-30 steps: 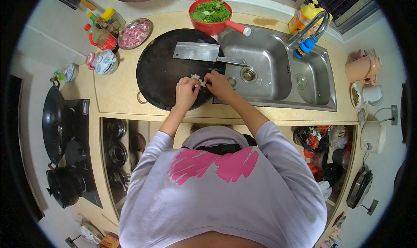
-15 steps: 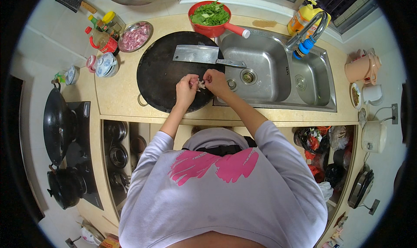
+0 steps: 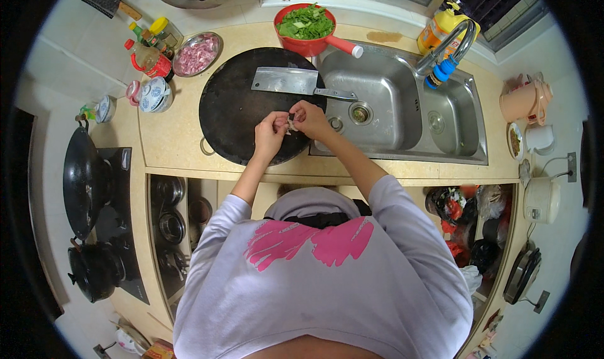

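Both hands meet over the front right of a round, dark cutting board [image 3: 236, 107]. My left hand [image 3: 269, 132] is closed, its fingertips pinched on a small pale piece that looks like garlic. The fingers of my right hand [image 3: 309, 119] pinch at the same spot, just right of the left fingertips. Pale, skin-like bits [image 3: 290, 127] show between and below the fingers; the rest of the piece is hidden. Behind the hands a cleaver [image 3: 286, 80] lies flat across the board, its handle reaching over the sink's edge.
A double-bowl steel sink [image 3: 393, 139] with a faucet [image 3: 462, 41] lies to the right. Behind the board stands a red handled strainer [image 3: 302, 46] of chopped greens. A metal plate of raw meat [image 3: 197, 54], bottles [image 3: 151, 60] and a lidded bowl [image 3: 155, 95] are at the left.
My left fingers have shifted slightly toward the right hand, and the fingertips are now closer together. The pale bits between them show less. The cleaver and board have stayed in place.
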Motion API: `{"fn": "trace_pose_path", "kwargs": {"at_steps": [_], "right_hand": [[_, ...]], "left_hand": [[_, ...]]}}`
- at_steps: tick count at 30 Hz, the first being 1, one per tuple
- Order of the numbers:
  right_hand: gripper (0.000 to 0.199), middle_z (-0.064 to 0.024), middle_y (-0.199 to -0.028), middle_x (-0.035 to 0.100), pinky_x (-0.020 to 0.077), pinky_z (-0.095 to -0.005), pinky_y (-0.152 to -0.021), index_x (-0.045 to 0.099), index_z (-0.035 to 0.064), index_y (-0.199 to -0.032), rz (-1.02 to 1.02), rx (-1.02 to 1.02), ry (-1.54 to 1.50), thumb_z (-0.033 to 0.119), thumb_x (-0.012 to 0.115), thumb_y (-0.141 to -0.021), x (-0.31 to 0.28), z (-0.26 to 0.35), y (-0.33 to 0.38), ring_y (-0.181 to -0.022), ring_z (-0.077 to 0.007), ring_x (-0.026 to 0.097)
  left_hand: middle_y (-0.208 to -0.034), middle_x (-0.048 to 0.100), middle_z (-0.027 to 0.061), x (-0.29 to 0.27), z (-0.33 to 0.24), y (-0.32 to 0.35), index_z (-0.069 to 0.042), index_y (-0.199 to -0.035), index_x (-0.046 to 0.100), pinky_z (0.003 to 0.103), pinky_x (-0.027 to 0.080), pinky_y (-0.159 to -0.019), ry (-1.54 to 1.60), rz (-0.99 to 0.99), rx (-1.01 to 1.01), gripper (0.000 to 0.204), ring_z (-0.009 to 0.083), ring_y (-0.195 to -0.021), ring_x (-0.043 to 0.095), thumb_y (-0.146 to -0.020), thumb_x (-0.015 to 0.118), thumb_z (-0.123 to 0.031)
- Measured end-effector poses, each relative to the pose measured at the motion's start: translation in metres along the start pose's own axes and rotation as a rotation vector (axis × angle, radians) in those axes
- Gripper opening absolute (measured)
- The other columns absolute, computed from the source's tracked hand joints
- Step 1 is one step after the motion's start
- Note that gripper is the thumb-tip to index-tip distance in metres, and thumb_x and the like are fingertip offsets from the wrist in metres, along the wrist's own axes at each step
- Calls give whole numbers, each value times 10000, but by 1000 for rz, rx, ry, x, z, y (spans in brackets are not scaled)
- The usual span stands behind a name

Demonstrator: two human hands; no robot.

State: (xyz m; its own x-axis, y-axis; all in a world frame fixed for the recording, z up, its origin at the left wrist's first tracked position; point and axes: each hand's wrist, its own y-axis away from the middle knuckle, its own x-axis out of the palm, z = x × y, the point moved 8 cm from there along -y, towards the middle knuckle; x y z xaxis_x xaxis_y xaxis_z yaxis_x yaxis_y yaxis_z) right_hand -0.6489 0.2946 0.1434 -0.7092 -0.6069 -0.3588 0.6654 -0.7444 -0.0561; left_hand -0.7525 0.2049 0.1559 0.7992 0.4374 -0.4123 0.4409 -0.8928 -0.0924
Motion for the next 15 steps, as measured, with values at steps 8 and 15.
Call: {"fn": "trace_pose_path", "kwargs": {"at_steps": [8,15], "right_hand": [[210,-58,-726,589,473,-246,-603,567,34,-866,-104,-68,75,-20,608,-668,-16,-1,-3,-641,-139,575],[237,-78,-751,575,471,-294,-599,542,39,-870,-31,-303,249,-43,583,-651,2,8,-6,-655,-204,572]], "left_hand": [[-831,664,61,-10,-5,-1,1,-957,616,234,498,-693,12,-72,-22,207,90,-755,620,-766,598,78],[-850,666,56,-9,1,5,-4,-957,616,231,492,-688,-35,-71,-52,184,90,-753,614,-784,596,55]]}}
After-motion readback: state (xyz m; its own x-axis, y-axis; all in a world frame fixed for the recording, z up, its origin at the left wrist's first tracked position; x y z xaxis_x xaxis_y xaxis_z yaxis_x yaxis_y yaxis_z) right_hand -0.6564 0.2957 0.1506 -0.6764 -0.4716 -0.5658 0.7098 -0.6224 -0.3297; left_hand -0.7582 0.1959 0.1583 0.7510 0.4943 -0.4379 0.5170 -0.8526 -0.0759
